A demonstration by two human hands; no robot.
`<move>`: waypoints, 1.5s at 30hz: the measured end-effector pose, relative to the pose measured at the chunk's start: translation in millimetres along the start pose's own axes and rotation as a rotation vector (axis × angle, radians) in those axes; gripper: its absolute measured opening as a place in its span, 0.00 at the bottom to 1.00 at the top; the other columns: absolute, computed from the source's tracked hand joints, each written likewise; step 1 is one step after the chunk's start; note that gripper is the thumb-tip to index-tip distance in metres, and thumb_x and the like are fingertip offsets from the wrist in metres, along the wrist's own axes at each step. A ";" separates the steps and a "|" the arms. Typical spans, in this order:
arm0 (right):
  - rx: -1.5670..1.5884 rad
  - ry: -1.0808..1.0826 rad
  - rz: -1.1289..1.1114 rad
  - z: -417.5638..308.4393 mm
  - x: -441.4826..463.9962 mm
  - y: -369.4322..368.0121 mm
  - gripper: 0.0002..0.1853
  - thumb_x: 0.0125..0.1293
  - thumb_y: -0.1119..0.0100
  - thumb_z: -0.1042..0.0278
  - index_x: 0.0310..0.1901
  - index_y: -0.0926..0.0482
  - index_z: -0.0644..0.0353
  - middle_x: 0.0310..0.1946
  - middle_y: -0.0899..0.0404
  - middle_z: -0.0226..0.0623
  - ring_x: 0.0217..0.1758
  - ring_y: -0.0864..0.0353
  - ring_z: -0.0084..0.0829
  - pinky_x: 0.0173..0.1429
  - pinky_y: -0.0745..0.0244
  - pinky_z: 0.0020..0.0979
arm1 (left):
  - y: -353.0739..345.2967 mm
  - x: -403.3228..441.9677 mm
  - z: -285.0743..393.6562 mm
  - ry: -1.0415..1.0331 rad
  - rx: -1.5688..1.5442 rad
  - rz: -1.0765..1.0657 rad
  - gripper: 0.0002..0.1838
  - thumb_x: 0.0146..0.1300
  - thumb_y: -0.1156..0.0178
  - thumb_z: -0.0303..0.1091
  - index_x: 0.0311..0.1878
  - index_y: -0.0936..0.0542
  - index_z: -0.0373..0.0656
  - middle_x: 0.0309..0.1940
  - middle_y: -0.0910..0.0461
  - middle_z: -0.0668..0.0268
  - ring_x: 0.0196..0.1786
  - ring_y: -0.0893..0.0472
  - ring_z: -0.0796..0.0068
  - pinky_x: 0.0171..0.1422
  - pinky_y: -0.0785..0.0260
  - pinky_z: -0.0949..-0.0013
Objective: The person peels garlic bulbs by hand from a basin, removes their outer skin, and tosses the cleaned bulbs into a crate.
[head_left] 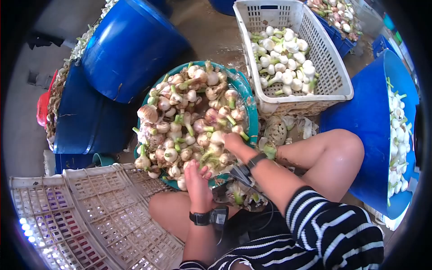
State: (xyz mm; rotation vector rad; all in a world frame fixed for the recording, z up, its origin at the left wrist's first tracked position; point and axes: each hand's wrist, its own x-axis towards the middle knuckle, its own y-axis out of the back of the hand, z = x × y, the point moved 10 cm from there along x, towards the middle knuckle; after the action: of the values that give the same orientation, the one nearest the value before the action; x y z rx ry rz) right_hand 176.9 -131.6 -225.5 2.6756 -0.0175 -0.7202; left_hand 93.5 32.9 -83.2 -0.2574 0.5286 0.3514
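A round green tub [253, 118] between my knees is heaped with unpeeled garlic bulbs [175, 130], many with short green stalks and brownish skins. At the tub's right side, my right hand [234, 144] is closed on a pale garlic bulb [218, 137]; its fingertips are partly hidden. My left hand [199, 186] is at the tub's near edge, palm turned up and fingers apart, with nothing visible in it. Close to its fingers lie several bulbs of the heap. Both wrists carry black straps with small devices.
A white plastic crate [335, 87] with cleaned white garlic stands beyond the tub. To the right, a blue barrel [355, 112] holds more white bulbs. Large blue barrels [130, 49] stand at the left, above upturned lattice crates [103, 207]. Peeled skins [245, 195] lie by my legs.
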 end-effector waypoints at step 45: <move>-0.505 0.581 0.000 -117.8 -190.6 133.3 0.13 0.56 0.41 0.63 0.35 0.24 0.66 0.36 0.23 0.47 0.41 0.24 0.42 0.45 0.29 0.35 | 14.1 -18.5 22.9 -0.245 -0.140 -0.064 0.08 0.63 0.44 0.34 0.43 0.26 0.44 0.39 0.23 0.66 0.39 0.25 0.77 0.44 0.29 0.75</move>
State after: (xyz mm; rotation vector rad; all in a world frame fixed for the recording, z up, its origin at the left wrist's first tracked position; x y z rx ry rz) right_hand 79.5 -194.8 8.0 2.2873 0.2760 0.0777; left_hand 83.2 48.4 -56.4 -0.3601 0.2544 0.3529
